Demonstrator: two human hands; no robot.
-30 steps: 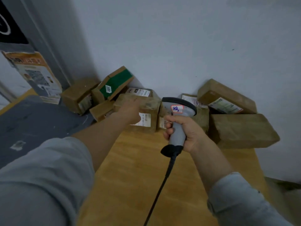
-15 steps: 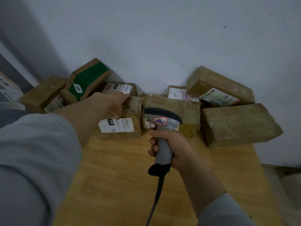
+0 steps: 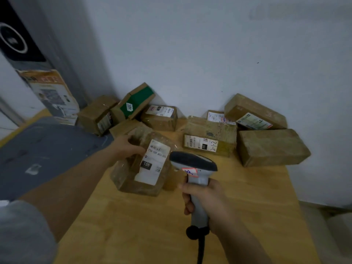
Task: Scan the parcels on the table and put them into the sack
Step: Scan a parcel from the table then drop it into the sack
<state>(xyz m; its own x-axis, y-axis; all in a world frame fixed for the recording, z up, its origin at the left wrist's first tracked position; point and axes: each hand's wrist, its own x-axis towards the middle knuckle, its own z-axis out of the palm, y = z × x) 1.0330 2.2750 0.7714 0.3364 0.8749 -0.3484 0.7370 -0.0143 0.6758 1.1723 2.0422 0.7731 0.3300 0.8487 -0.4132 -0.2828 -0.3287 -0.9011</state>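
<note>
My left hand (image 3: 126, 146) grips a brown taped parcel (image 3: 133, 174) by its far edge and holds it tilted above the wooden table (image 3: 152, 225). The parcel's white label with a black "15H" mark faces up toward me. In my right hand (image 3: 205, 201) is a grey handheld scanner (image 3: 192, 164) with a black head and a cable. The scanner's head sits just right of the parcel's label. Several more brown parcels (image 3: 209, 138) lie along the wall at the table's far side. No sack shows in the frame.
A large plain box (image 3: 270, 146) sits at the table's far right edge. A green-taped box (image 3: 135, 103) leans on the wall. To the left lies a dark grey surface (image 3: 42, 147), with a printed carton (image 3: 51, 94) standing beyond it.
My left hand has pulled the labelled parcel out of the pile toward me and tipped it so the label faces up. The scanner has stayed close beside it.
</note>
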